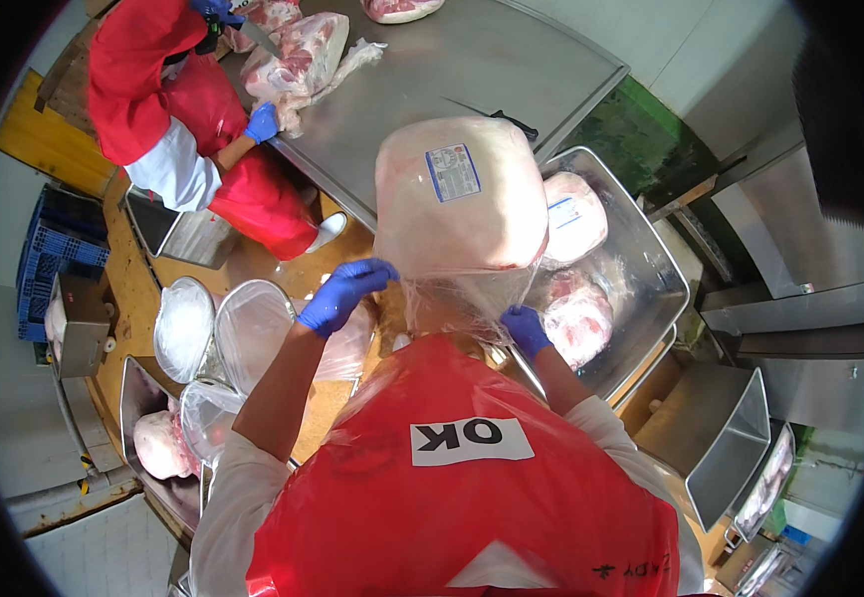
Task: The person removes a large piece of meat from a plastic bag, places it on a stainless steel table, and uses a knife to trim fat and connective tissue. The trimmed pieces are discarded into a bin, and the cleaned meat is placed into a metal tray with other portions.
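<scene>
In front of me a large pale cut of meat (pixel 457 224) sits at the near edge of the steel table, wrapped in a clear plastic bag (pixel 467 297) with a printed label. The bag's loose end hangs toward me. My left hand (pixel 344 296), in a blue glove, has its fingertips closed at the left side of this loose plastic. My right hand (pixel 527 330), also gloved in blue, grips the plastic's right side, beside the steel tub. Its fingertips are partly hidden.
Two bagged cuts (pixel 576 316) lie in a steel tub (pixel 676 269) at right. A knife (pixel 514 123) rests on the table (pixel 352 164). At far left a co-worker (pixel 178 119) in red holds a knife over meat (pixel 303 60). Hoops with plastic bags (pixel 253 333) stand left.
</scene>
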A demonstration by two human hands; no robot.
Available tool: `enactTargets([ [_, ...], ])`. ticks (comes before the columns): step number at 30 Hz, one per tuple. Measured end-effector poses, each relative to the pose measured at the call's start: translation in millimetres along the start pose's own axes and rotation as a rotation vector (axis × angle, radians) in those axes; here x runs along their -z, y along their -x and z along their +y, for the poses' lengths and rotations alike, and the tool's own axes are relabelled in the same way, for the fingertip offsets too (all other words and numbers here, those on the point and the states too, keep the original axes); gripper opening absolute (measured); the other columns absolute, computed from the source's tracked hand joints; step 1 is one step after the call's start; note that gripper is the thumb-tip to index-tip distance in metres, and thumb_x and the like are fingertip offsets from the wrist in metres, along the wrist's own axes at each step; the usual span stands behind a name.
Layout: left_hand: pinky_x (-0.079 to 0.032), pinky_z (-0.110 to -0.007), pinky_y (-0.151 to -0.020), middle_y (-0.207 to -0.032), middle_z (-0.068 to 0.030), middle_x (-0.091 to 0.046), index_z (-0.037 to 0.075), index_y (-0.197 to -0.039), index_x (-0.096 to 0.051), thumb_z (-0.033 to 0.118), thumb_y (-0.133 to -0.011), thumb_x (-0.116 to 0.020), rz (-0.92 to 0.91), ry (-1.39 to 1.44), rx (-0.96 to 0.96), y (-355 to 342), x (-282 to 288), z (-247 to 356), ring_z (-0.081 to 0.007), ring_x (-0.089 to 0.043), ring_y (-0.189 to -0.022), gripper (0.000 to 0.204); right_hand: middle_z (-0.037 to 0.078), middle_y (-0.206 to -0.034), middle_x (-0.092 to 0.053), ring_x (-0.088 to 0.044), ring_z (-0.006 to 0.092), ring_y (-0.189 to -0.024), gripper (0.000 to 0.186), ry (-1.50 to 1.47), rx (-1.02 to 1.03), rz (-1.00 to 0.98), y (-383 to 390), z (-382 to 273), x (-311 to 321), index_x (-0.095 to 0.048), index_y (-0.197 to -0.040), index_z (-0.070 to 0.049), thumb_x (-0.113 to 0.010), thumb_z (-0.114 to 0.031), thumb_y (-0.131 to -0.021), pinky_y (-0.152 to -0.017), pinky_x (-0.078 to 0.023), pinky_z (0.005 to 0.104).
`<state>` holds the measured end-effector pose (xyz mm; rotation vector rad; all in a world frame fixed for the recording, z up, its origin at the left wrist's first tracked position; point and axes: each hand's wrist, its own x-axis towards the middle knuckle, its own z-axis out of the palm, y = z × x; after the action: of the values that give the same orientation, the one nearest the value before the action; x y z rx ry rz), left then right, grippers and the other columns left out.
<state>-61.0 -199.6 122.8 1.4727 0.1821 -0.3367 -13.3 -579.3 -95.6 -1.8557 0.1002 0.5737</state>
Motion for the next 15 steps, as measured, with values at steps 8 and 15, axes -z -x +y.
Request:
enactTargets([
  [8, -0.048, -0.051, -0.107, -0.125, -0.0198, -0.064, 0.0, -0.122, -0.059, 0.014, -0.103, -0.055, -0.074, 0.543, -0.227, -48.2, -46.3, 64.8, -0.0366, -0.06, -0.123, 0.024, 0.019, -0.108, -0.066, -0.065, 0.0338, -0.093, 0.043, 0.347, 0.407, 0.368, 2.2, -22.4, 16.1, -0.063, -0.115, 0.002, -0.076, -0.023, -0.081, -0.083, -0.053, 0.0418],
  [15, -0.05, -0.045, -0.108, -0.121, -0.0192, -0.067, -0.004, -0.121, -0.06, 0.013, -0.102, -0.055, -0.093, 0.563, -0.16, -69.9, -74.2, 135.3, -0.0322, -0.064, -0.119, 0.026, 0.023, -0.133, -0.055, -0.058, 0.0395, -0.119, 0.08, 0.147, 0.811, 0.313, 43.8, -200.4, 18.2, -0.048, -0.14, 0.0, -0.085, -0.031, -0.076, -0.099, -0.049, 0.0456],
])
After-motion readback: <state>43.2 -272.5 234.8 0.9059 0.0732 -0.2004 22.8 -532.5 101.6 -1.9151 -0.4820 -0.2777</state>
